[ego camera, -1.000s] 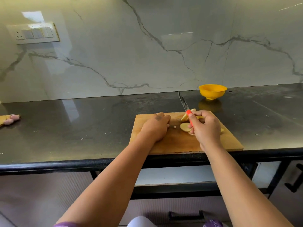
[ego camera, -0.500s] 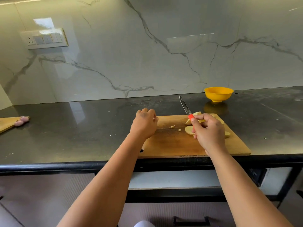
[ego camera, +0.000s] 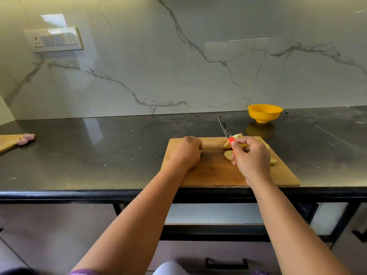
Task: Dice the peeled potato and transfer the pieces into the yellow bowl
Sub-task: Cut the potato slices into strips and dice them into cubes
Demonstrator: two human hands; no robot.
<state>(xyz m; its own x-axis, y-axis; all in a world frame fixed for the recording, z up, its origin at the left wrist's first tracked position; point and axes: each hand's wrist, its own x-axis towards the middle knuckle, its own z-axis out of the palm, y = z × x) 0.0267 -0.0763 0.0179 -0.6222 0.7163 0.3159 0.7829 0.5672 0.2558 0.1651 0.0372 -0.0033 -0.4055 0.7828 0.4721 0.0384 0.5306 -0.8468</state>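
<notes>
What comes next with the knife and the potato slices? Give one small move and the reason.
Probably bring the left hand over to steady a potato slice, then lower the knife onto it. The right hand holds the blade raised, tip pointing away, the left is curled on the cutting board apart from the slices, and the yellow bowl sits behind on the counter.

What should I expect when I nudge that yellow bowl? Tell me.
The yellow bowl stands on a narrow foot under a wide flared rim, so it may tip if pushed high. It looks like light plastic and would probably slide easily on the glossy countertop.
</notes>
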